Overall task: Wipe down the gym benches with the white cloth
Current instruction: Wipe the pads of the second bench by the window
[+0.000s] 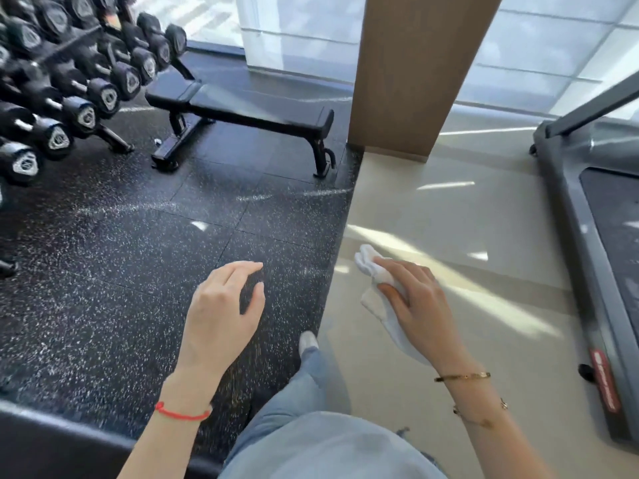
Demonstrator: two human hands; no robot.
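Note:
A black flat gym bench [242,110] stands on the dark speckled rubber floor ahead, between the dumbbell rack and a wooden pillar. My right hand [415,299] grips a crumpled white cloth [373,271] in the air above the beige tile floor, well short of that bench. My left hand [224,305] hovers over the rubber floor with fingers loosely curved and holds nothing. At the bottom left edge, the black padded edge of another bench [52,440] shows, partly hidden by my left forearm.
A rack of black dumbbells [69,84] fills the upper left. A wooden pillar [415,74] stands behind the bench's right end. A grey treadmill [594,236] runs along the right side. My leg in blue jeans and a light shoe [307,344] step forward between my hands.

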